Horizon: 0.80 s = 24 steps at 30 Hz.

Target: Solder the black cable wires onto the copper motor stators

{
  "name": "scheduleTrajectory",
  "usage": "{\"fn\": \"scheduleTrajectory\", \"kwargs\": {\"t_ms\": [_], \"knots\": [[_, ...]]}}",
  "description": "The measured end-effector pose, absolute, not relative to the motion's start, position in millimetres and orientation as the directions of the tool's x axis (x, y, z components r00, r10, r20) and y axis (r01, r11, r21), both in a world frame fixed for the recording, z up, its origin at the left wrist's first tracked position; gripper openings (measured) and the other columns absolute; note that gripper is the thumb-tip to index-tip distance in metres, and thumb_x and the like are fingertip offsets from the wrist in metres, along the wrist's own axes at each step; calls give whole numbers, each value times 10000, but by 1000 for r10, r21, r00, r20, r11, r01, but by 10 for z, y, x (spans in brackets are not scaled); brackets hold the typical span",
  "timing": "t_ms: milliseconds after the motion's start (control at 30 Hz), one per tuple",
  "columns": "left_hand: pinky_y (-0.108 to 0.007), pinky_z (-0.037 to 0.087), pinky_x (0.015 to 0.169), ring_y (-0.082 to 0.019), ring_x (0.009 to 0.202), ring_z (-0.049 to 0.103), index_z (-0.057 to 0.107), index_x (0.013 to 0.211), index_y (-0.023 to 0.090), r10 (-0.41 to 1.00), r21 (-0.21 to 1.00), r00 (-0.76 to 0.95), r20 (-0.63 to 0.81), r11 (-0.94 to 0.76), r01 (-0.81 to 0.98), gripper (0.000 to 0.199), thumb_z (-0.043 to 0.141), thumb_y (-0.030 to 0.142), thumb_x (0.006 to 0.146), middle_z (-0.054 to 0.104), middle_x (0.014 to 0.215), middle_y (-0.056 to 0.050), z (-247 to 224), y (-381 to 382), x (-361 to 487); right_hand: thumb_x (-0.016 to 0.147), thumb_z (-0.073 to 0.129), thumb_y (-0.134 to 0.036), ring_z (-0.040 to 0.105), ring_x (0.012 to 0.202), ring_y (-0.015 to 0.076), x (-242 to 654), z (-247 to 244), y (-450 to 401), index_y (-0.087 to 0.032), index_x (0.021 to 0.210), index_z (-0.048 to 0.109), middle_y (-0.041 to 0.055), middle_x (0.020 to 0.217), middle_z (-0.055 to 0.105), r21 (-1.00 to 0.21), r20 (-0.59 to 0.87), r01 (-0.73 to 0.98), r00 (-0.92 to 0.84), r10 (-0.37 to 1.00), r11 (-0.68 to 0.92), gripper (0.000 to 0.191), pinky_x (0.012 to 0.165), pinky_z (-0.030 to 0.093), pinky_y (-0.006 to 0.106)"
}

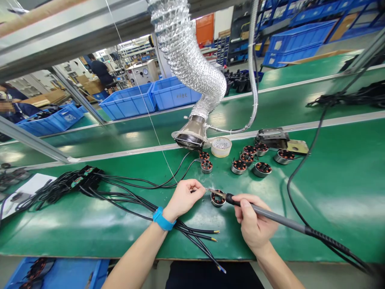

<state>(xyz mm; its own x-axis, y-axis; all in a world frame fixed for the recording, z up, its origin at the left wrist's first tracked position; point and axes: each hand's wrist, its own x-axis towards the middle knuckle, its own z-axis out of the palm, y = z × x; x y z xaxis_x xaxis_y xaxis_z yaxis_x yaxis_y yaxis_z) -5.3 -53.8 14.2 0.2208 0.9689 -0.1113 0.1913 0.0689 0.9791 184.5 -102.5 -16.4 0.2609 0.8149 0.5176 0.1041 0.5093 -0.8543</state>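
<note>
My left hand (186, 196), with a blue band (164, 219) at its wrist, is closed in a pinch. A thin solder wire (150, 119) comes down from above to these fingers, and a fine end pokes out toward the iron's tip. Something dark shows under the fingers, partly hidden. My right hand (255, 220) grips a soldering iron (276, 217) like a pen, its tip pointing left, close to the left fingertips. Just below the tip lies a round motor stator (218, 199) with copper windings. Black cables (192, 232) with stripped coloured ends pass under my left wrist.
More stators (262, 169) lie ahead to the right, beside a metal stand (272, 138). A fume-extractor hood (191, 134) hangs over the bench near a round tub (221, 147). A black cable bundle (90, 178) lies left; the iron's cord (290, 188) loops at right.
</note>
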Motion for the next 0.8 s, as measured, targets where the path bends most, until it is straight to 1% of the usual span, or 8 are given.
{"fn": "scheduleTrajectory", "kwargs": {"t_ms": [100, 233, 500, 800], "knots": [[-242, 366, 619, -112, 629, 483, 640, 726, 134, 968, 980, 229, -105, 62, 189, 236, 705, 355, 778, 586, 661, 0, 128, -536, -59, 1016, 552, -266, 494, 417, 103, 1835, -153, -1020, -170, 928, 696, -29, 552, 540, -860, 503, 85, 307, 808, 503, 195, 399, 378, 207], [-240, 370, 619, -113, 635, 489, 646, 733, 129, 968, 977, 226, -109, 62, 204, 225, 694, 342, 786, 591, 669, -5, 123, -537, -63, 1014, 555, -269, 487, 412, 103, 1826, -149, -1017, -168, 915, 696, -29, 549, 537, -860, 500, 74, 321, 804, 505, 200, 393, 370, 206], [-236, 352, 589, -107, 606, 467, 642, 718, 130, 969, 976, 212, -125, 82, 201, 232, 701, 349, 767, 570, 639, 0, 174, -535, -51, 1008, 556, -261, 483, 401, 108, 1837, -136, -1026, -167, 913, 698, -31, 537, 530, -857, 506, 79, 318, 801, 510, 195, 385, 359, 209], [-230, 335, 582, -96, 609, 444, 632, 720, 123, 969, 976, 211, -131, 89, 198, 211, 683, 318, 782, 552, 645, 8, 159, -541, -53, 1021, 558, -272, 490, 424, 104, 1824, -147, -1025, -172, 917, 693, -32, 551, 530, -854, 513, 97, 320, 797, 511, 198, 404, 378, 208]]}}
